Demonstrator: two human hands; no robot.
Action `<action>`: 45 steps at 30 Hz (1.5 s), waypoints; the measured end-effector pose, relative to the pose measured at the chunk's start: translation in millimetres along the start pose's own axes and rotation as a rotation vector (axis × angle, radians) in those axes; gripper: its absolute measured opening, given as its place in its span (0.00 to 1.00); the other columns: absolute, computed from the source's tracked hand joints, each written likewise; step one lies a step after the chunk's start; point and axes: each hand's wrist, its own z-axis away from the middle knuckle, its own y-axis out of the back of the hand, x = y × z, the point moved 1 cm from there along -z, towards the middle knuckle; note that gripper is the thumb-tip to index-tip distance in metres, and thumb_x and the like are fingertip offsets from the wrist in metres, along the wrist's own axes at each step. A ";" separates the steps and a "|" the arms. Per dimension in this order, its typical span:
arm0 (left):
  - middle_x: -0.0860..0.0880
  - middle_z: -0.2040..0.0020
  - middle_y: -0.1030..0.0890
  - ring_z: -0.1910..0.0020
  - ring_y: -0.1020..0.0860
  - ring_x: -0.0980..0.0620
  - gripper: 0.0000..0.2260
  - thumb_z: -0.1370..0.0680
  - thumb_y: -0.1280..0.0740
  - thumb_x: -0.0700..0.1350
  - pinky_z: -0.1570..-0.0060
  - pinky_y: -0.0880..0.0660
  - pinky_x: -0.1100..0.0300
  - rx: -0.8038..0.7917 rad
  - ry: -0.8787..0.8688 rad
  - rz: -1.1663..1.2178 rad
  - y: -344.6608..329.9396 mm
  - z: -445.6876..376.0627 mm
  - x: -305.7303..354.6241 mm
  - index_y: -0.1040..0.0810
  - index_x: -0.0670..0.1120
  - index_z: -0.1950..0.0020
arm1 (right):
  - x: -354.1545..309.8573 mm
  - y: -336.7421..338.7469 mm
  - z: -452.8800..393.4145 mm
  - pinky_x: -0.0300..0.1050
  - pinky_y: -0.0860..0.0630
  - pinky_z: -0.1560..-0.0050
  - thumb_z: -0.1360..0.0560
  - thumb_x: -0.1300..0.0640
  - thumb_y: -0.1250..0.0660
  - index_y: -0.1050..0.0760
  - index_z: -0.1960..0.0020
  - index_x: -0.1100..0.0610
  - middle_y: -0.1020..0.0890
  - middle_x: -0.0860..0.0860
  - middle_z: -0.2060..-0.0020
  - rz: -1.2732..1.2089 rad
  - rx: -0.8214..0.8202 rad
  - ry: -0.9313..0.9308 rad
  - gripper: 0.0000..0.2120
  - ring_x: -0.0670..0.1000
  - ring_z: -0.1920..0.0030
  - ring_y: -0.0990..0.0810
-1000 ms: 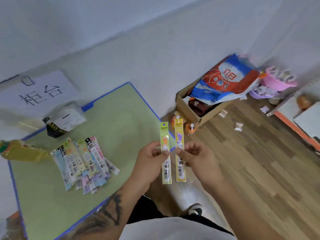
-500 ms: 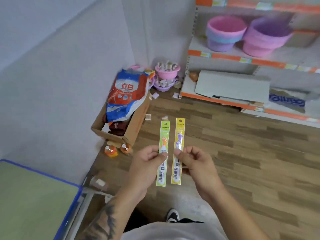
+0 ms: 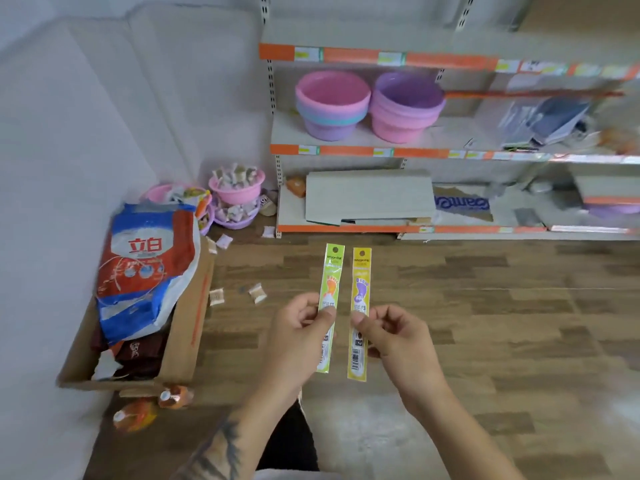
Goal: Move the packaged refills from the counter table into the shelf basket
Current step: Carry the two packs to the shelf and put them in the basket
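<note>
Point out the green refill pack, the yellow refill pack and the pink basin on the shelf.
green refill pack [image 3: 331,271], head view, upper printed part.
yellow refill pack [image 3: 361,275], head view, upper printed part.
pink basin [image 3: 332,95], head view, inner wall.

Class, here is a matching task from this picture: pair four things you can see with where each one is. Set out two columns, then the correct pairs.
Things
1. green refill pack
2. yellow refill pack
3. pink basin stack
4. detergent bag

Places
A. in the cardboard box on the floor
B. pinched in the right hand
C. on the middle shelf
D. pinched in the left hand

Pairs: 1-D, 2-B, 3-C, 4-A
</note>
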 end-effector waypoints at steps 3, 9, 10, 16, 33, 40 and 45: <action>0.44 0.53 0.14 0.55 0.17 0.43 0.05 0.18 0.31 0.40 0.52 0.24 0.52 -0.010 0.024 0.048 7.4 -51.8 22.9 0.16 0.49 0.51 | -34.9 -8.8 -45.3 0.51 0.27 0.57 0.26 0.54 0.23 0.24 0.61 0.60 0.22 0.55 0.66 0.068 0.035 0.038 0.14 0.52 0.62 0.27; 0.44 0.55 0.15 0.59 0.17 0.44 0.06 0.19 0.31 0.40 0.52 0.19 0.41 -0.024 0.023 0.023 25.6 -151.9 69.3 0.16 0.50 0.51 | -75.3 -31.0 -131.2 0.53 0.28 0.56 0.25 0.54 0.23 0.24 0.62 0.60 0.22 0.57 0.65 0.037 0.096 0.051 0.14 0.53 0.62 0.27; 0.42 0.55 0.16 0.62 0.18 0.46 0.06 0.19 0.31 0.40 0.56 0.18 0.42 -0.033 0.025 0.025 25.9 -158.7 75.4 0.17 0.49 0.51 | -77.2 -34.0 -135.3 0.53 0.28 0.57 0.25 0.54 0.23 0.23 0.62 0.59 0.22 0.56 0.65 0.028 0.108 0.048 0.13 0.54 0.62 0.27; 0.46 0.58 0.18 0.62 0.16 0.49 0.04 0.18 0.33 0.39 0.65 0.18 0.54 -0.089 0.067 0.042 10.1 -227.4 104.7 0.19 0.46 0.50 | -87.0 -41.1 -187.3 0.49 0.27 0.58 0.23 0.55 0.25 0.21 0.59 0.60 0.20 0.53 0.66 0.034 0.153 0.003 0.10 0.52 0.63 0.26; 0.45 0.57 0.17 0.69 0.21 0.48 0.02 0.16 0.35 0.42 0.68 0.23 0.52 0.028 -0.139 0.066 -68.0 -458.3 249.6 0.23 0.47 0.45 | -247.9 -29.3 -463.9 0.58 0.21 0.53 0.20 0.57 0.30 0.19 0.55 0.61 0.16 0.58 0.61 -0.050 -0.039 0.175 0.08 0.57 0.61 0.19; 0.36 0.61 0.19 0.71 0.24 0.44 0.03 0.19 0.32 0.39 0.73 0.27 0.58 0.002 -0.329 0.141 -121.5 -541.1 350.1 0.19 0.42 0.47 | -362.2 -14.8 -562.8 0.52 0.23 0.58 0.21 0.56 0.29 0.19 0.56 0.60 0.18 0.54 0.65 -0.140 -0.173 0.354 0.08 0.52 0.67 0.22; 0.35 0.63 0.21 0.71 0.26 0.44 0.08 0.21 0.29 0.46 0.73 0.27 0.58 -0.026 -0.425 0.247 -151.5 -580.6 396.1 0.17 0.41 0.49 | -413.0 -9.2 -604.8 0.48 0.27 0.71 0.20 0.57 0.34 0.24 0.49 0.69 0.24 0.62 0.69 -0.255 -0.236 0.408 0.13 0.56 0.75 0.28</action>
